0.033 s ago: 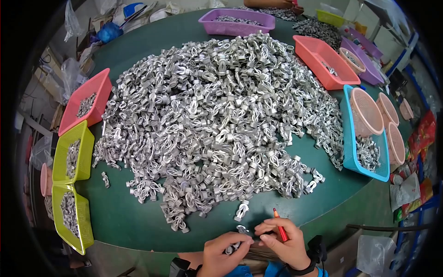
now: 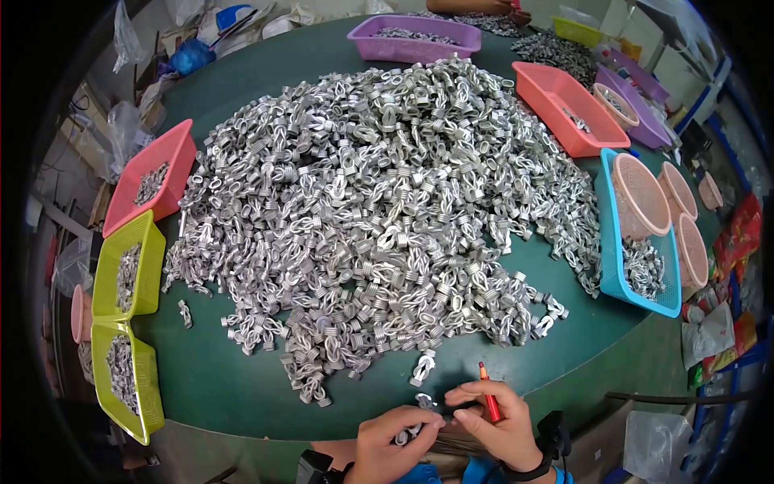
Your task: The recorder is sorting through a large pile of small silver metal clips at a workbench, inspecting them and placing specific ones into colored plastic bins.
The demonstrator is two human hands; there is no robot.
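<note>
At the near table edge my left hand (image 2: 395, 442) is closed around small silver metal pieces with ribbed collars and looped ends; parts of them show between its fingers. My right hand (image 2: 506, 427) is closed on a red pencil-like marker (image 2: 490, 395), its tip pointing up and away. Both hands' fingertips nearly meet. Just beyond them is another metal piece (image 2: 426, 400); whether a finger touches it, I cannot tell. A single loose piece (image 2: 422, 368) lies on the table a little farther off. Behind it spreads a large pile of these pieces (image 2: 387, 218).
Left of the pile stand a pink basket (image 2: 179, 171) and two yellow-green baskets (image 2: 151, 274), holding pieces. On the right are a blue basket (image 2: 614, 278), a coral basket (image 2: 564, 143) and small peach baskets (image 2: 641, 194). A purple basket (image 2: 415, 52) and another person's arm (image 2: 472, 6) are at the far side.
</note>
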